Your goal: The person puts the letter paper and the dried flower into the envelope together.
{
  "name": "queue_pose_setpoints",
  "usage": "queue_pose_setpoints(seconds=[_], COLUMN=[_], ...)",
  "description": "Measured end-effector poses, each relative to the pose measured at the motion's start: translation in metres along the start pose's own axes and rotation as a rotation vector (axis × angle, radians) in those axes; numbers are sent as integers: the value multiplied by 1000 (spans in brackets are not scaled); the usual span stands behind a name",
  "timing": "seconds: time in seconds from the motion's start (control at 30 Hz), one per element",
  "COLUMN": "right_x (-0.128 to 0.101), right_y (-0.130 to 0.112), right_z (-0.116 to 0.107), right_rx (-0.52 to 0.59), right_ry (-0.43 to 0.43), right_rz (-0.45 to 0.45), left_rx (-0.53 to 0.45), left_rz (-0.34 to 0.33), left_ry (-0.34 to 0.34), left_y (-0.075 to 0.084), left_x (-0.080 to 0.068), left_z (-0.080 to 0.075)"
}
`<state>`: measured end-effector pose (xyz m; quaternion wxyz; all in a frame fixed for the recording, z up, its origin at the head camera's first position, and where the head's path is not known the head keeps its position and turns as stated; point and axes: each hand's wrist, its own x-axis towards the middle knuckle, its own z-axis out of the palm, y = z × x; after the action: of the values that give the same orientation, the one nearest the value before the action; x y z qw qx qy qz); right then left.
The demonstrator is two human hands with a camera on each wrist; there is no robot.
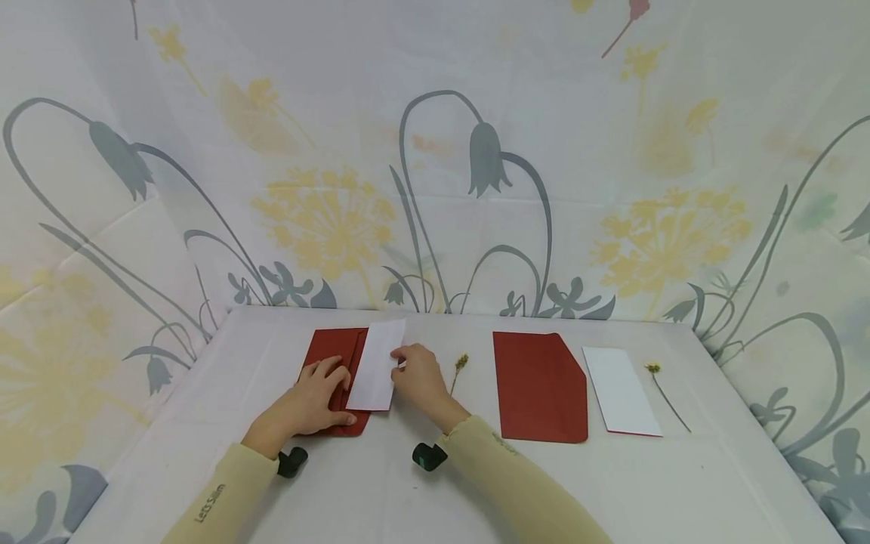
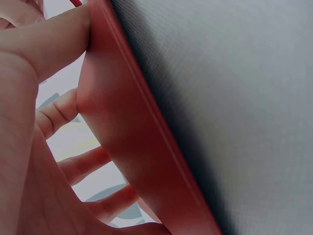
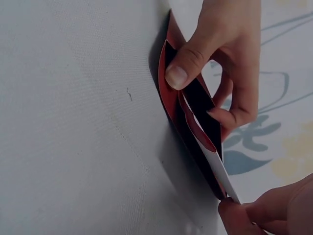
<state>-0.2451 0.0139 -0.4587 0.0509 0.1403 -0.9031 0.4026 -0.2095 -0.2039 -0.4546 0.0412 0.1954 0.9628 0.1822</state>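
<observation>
A red envelope point(image 1: 331, 344) lies at the left of the table, with my left hand point(image 1: 314, 399) over it. The right wrist view shows the left thumb point(image 3: 181, 73) pressing one wall of the opened envelope while bent fingers hold the opposite side. My right hand point(image 1: 423, 384) pinches the right edge of a white folded card point(image 1: 376, 366), which overlaps the envelope. Seen from the right wrist, one end of this card point(image 3: 226, 178) sits within the envelope's mouth, its red inner side showing. The left wrist view has the envelope's red edge point(image 2: 142, 142) against the thumb and fingers.
A dried flower sprig point(image 1: 461, 364) lies just beyond the right hand. To the right are a second red envelope point(image 1: 540, 389), another white card point(image 1: 621, 393) and a long-stemmed dried flower point(image 1: 669, 399). A flower-printed cloth point(image 1: 442, 249) hangs behind the white table point(image 1: 435, 502).
</observation>
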Motion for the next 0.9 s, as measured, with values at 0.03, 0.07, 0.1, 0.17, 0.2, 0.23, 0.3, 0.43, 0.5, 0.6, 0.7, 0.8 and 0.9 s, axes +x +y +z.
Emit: queue_pose_setpoints(seconds=[0.03, 0.07, 0.1, 0.17, 0.2, 0.23, 0.3, 0.43, 0.5, 0.6, 0.7, 0.8, 0.9], right_x=[0, 1, 1, 3, 4, 4, 6, 8, 9, 10, 10, 10, 10], right_y=[-1, -1, -2, -4, -4, -5, -7, -9, -10, -8, -6, -6, -7], right_z=[1, 2, 3, 5, 6, 7, 9, 12, 13, 13, 13, 13, 12], right_rx=[-5, -8, -12, -21, -28, -33, -41, -64, -75, -82, -81, -79, -83], right_ry=[-13, -27, -41, -68, -78, -87, -104, -144, -160, -162, -167, -179, -187], right_rz=[3, 8, 11, 19, 24, 26, 39, 64, 70, 73, 83, 96, 106], left_rx=[0, 3, 6, 13, 15, 17, 22, 33, 35, 27, 13, 3, -5], left_rz=[-4, -4, -6, -10, -10, -9, -13, -21, -24, -22, -21, -23, -30], left_ry=[0, 0, 0, -1, 0, 0, -4, -13, -16, -19, -20, -17, -15], left_y=[0, -1, -1, -2, -2, -3, -3, -4, -4, -3, -3, -4, -4], left_x=[0, 1, 1, 2, 2, 2, 3, 3, 3, 4, 5, 5, 5], left_z=[1, 1, 2, 3, 4, 4, 5, 4, 3, 4, 4, 5, 5])
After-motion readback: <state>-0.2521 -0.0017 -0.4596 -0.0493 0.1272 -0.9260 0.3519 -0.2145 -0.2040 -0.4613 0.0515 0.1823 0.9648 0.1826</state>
